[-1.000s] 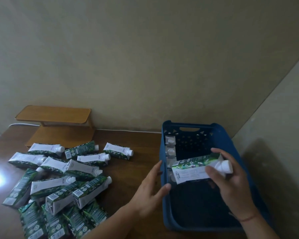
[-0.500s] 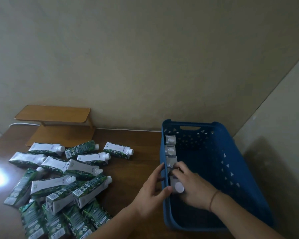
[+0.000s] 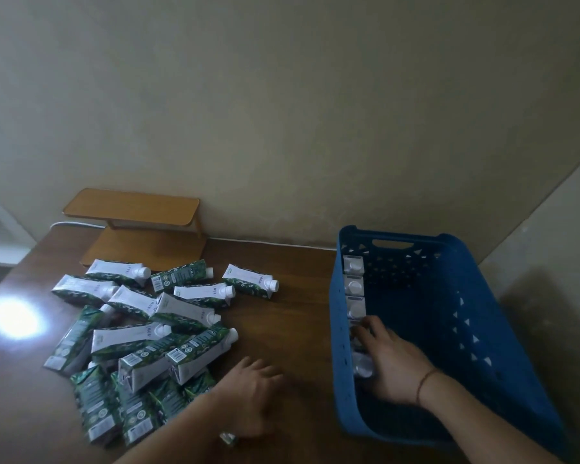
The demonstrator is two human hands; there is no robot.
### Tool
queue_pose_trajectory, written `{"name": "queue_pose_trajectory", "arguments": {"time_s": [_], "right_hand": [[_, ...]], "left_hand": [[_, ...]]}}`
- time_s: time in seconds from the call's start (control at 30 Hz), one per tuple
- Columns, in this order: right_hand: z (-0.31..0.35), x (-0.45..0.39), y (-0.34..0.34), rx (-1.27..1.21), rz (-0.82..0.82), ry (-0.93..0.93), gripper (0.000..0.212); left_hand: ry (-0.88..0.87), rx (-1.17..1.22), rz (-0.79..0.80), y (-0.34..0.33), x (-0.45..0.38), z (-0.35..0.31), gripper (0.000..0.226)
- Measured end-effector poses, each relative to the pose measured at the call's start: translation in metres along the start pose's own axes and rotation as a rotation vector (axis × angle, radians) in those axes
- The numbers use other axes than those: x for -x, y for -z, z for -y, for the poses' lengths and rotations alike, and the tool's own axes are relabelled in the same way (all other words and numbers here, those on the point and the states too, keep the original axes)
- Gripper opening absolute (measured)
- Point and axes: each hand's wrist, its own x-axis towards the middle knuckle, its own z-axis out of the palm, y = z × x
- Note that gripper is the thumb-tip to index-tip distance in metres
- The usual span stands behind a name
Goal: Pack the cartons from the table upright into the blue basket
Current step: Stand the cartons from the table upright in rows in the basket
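The blue basket [image 3: 482,316] stands on the right of the table. Along its left wall runs a row of upright cartons [image 3: 353,285] with white caps on top. My right hand [image 3: 394,363] reaches into the basket and holds the nearest carton [image 3: 363,367] of that row, its fingertips touching the carton behind it. On the left lies a pile of several green and white cartons [image 3: 148,336], all on their sides. My left hand [image 3: 252,393] hovers or rests palm down just right of the pile, fingers relaxed and holding nothing.
The brown wooden table [image 3: 298,296] meets the wall at the back. A small two-tier wooden stand [image 3: 131,209] sits at the back left, with a white cable [image 3: 265,243] running along the wall. A bright glare [image 3: 12,318] marks the table's left side.
My right hand lowered the carton into the basket and stood it at the near end of the row. My left hand left the basket's rim and moved left toward the pile.
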Motion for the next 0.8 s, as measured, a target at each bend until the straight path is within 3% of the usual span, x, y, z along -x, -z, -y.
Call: {"name": "queue_pose_trajectory", "arguments": {"time_s": [0.1, 0.17, 0.23, 0.33, 0.43, 0.5, 0.6, 0.73, 0.8], "right_hand": [[0.012, 0.004, 0.020, -0.178, -0.211, -0.020, 0.044], [0.024, 0.006, 0.027, -0.308, -0.456, -0.001, 0.034], [0.040, 0.005, 0.031, -0.351, -0.597, 0.073, 0.029], [0.065, 0.006, 0.029, -0.319, -0.605, 0.190, 0.021], [0.078, 0.006, 0.019, -0.183, -0.580, 0.257, 0.015], [0.080, 0.006, 0.013, -0.135, -0.572, 0.278, 0.013], [0.081, 0.007, 0.010, -0.180, -0.490, 0.302, 0.018], [0.085, 0.011, 0.013, -0.201, -0.348, 0.282, 0.058], [0.085, 0.015, 0.016, -0.225, -0.293, 0.293, 0.078]], "left_hand": [[-0.019, -0.154, 0.112, -0.001, 0.019, 0.028, 0.088], [-0.012, -0.169, 0.181, -0.001, 0.025, 0.040, 0.097], [-0.055, -0.227, 0.239, 0.000, 0.028, 0.043, 0.097], [-0.100, -0.338, 0.242, -0.001, 0.029, 0.044, 0.076], [-0.039, -0.245, 0.141, 0.000, 0.029, 0.046, 0.061], [0.064, -0.014, 0.011, 0.004, 0.033, 0.043, 0.059], [0.148, 0.620, -0.214, 0.017, 0.040, 0.029, 0.045], [0.091, 1.581, -0.422, 0.032, 0.036, 0.010, 0.059], [0.098, 1.964, -0.408, 0.041, 0.029, -0.001, 0.055]]}}
